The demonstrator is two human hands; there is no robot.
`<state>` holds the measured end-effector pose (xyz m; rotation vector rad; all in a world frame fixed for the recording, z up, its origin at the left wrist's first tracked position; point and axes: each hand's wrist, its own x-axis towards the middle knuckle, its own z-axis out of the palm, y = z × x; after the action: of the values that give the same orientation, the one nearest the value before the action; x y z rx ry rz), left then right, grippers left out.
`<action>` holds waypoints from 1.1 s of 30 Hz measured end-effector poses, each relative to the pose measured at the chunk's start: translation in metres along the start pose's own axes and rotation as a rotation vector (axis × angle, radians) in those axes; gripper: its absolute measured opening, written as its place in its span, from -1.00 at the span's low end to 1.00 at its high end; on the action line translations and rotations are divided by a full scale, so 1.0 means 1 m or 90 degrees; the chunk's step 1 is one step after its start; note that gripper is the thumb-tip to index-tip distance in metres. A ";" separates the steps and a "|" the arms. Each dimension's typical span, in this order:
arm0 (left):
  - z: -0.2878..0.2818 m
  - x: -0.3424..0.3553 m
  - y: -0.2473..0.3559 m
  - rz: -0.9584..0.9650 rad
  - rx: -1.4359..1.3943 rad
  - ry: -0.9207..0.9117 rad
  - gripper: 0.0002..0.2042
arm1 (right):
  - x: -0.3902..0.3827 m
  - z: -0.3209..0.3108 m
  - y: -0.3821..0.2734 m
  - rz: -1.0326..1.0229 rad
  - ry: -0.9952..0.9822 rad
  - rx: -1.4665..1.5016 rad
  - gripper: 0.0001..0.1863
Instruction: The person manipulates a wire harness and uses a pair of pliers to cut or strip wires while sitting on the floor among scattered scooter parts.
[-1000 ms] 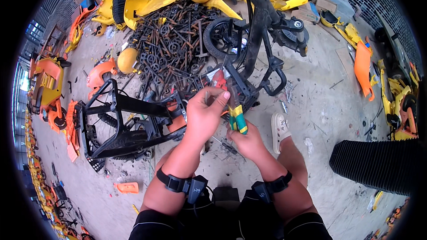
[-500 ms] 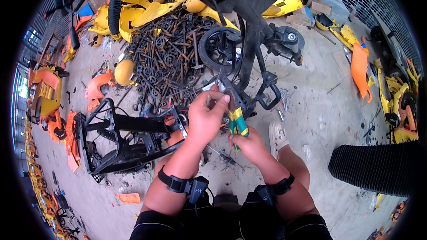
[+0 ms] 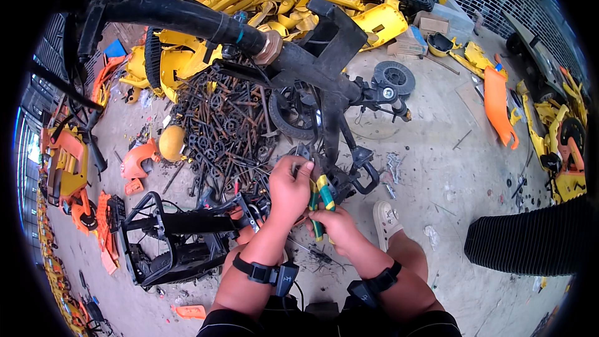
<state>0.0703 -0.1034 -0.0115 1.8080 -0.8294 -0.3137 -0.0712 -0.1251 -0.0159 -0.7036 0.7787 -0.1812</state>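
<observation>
Far left of the frame: yellow-and-orange vehicle bodies (image 3: 70,161) stand along the rim. Lower left: a black tubular frame (image 3: 138,262) lies on the floor. Left of centre, above it: an orange-yellow dome (image 3: 171,143) sits beside a heap of dark, partly rusted metal parts (image 3: 221,122).

Centre: the left hand (image 3: 288,188) has its thumb and curled fingers turned toward the head of the pliers (image 3: 326,195); whether anything is pinched there cannot be determined. The green-and-yellow-handled pliers lie immediately right of that hand, long axis nearly upright in the frame, head uppermost toward the lower end of a large black vehicle frame (image 3: 293,61), handles spread downward. Contact between head and vehicle frame cannot be confirmed.

Right of centre: the right hand (image 3: 337,228) is closed around the handles from below right. It is nearer the handle ends; the left hand is nearer the head.

Far right: an orange panel (image 3: 497,106) and, below it, a black ribbed piece (image 3: 527,243).
</observation>
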 end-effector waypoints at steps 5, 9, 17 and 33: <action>-0.013 -0.011 0.013 -0.134 -0.151 -0.055 -0.85 | 0.006 -0.007 0.028 -0.096 0.022 -0.133 -0.86; -0.030 -0.035 0.004 -0.056 0.031 -0.096 -0.85 | -0.010 -0.005 0.042 -0.112 0.048 -0.266 -0.87; -0.062 -0.089 -0.002 0.022 0.172 -0.166 -0.83 | -0.039 -0.019 0.073 -0.111 0.067 -0.541 -0.65; -0.086 -0.133 0.021 0.113 0.162 -0.123 -0.89 | -0.071 -0.014 0.100 -0.032 -0.171 -0.136 -0.84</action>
<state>0.0147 0.0436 0.0185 1.9427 -1.2034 -0.2799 -0.1413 -0.0282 -0.0458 -0.9287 0.5273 -0.0474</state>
